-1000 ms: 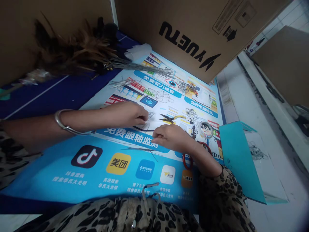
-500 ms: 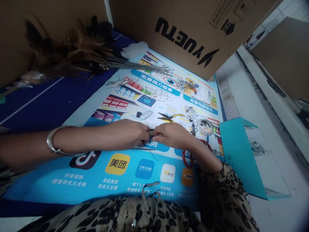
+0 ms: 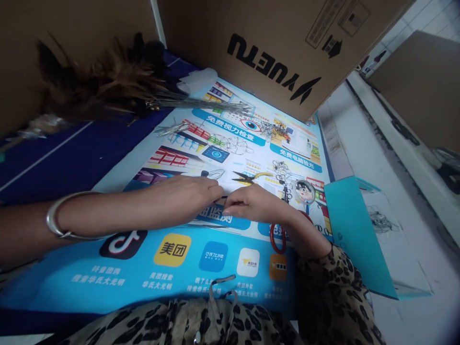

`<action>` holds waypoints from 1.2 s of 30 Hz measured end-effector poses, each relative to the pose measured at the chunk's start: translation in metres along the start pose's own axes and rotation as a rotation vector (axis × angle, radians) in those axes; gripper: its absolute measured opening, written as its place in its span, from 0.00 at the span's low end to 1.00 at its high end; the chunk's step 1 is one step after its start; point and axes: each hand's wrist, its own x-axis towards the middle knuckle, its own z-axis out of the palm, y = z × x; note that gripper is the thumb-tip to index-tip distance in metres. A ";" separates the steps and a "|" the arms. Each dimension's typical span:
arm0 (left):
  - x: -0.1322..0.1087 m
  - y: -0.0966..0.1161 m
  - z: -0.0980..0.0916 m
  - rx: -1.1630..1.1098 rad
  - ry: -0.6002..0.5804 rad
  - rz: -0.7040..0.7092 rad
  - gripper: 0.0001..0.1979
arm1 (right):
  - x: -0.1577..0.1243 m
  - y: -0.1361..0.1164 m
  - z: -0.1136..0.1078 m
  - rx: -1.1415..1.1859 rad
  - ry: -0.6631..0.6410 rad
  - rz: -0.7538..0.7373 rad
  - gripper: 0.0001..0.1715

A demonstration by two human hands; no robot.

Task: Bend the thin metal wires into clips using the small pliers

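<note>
Over the printed sheet (image 3: 271,282), my left hand (image 3: 201,194) and my right hand (image 3: 251,203) face each other with a small gap between them. Fingers on both hands are curled in and pinched. A thin dark piece crosses the gap, too small to name, and the fingertips hide most of it. Just beyond my right hand lie pliers (image 3: 247,178) with dark jaws and a yellow handle. Thin wires (image 3: 215,226) rest on the sheet below my left hand. A red loop (image 3: 278,238) shows beneath my right wrist.
Brown feathers (image 3: 108,81) and a bundle of metal wires (image 3: 212,104) lie at back left. Tangled wire pieces (image 3: 233,143) and a round clear-rimmed disc (image 3: 305,191) are beyond my hands. A cardboard box (image 3: 266,28) stands behind; a turquoise box (image 3: 355,230) is at right.
My left hand has turned and its wrist, with the bangle, has shifted left. The gap between the hands is slightly wider. My right hand is nearly where it was.
</note>
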 end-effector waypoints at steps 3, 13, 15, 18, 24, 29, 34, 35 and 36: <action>0.000 0.000 -0.003 0.073 0.000 0.008 0.10 | 0.001 0.000 0.001 0.021 0.033 0.026 0.06; 0.005 -0.001 -0.006 0.269 0.055 -0.001 0.07 | 0.003 0.007 0.006 -0.096 0.127 0.050 0.09; 0.005 0.000 -0.008 0.278 0.054 0.015 0.08 | 0.004 0.005 0.007 -0.196 0.142 0.058 0.11; 0.006 0.003 -0.010 0.277 0.048 0.062 0.11 | 0.004 -0.002 0.009 -0.351 0.137 0.079 0.13; 0.008 0.009 -0.013 0.268 0.006 0.094 0.09 | 0.004 -0.007 0.016 -0.486 0.143 0.094 0.11; 0.008 0.011 -0.011 0.270 -0.009 0.091 0.07 | 0.005 -0.007 0.021 -0.514 0.178 0.086 0.10; 0.006 0.011 -0.010 0.265 0.002 0.069 0.09 | 0.007 -0.007 0.018 -0.461 0.181 0.083 0.10; 0.007 0.010 -0.010 0.249 -0.003 0.056 0.09 | 0.007 -0.006 0.017 -0.425 0.185 0.080 0.10; 0.007 0.009 -0.009 0.222 -0.007 0.036 0.10 | 0.008 -0.005 0.016 -0.378 0.196 0.075 0.09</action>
